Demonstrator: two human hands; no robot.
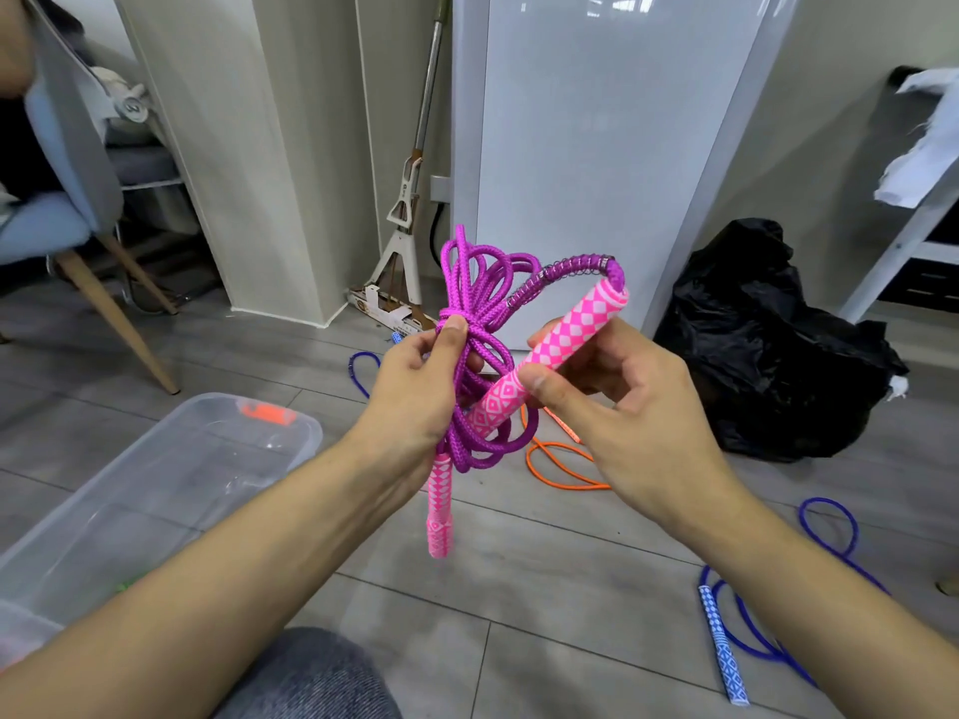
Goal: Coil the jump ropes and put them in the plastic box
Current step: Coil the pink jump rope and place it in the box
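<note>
Grey floor below; plastic box (155,490) lies down-left, nearest my left hand (415,386), which grips the purple rope (467,313) bundle. My right hand (612,402) pinches its pink handle (555,350), slanting up-right.

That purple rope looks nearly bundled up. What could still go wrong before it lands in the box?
1. The left hand pinches the purple rope only at the middle of its loops; if that hold slips, the coil could spring apart.
2. The lower pink handle dangles free and might catch on the plastic box rim.
3. The orange rope and blue rope lie loose on the floor nearby, so a dropped bundle could tangle with them.
</note>
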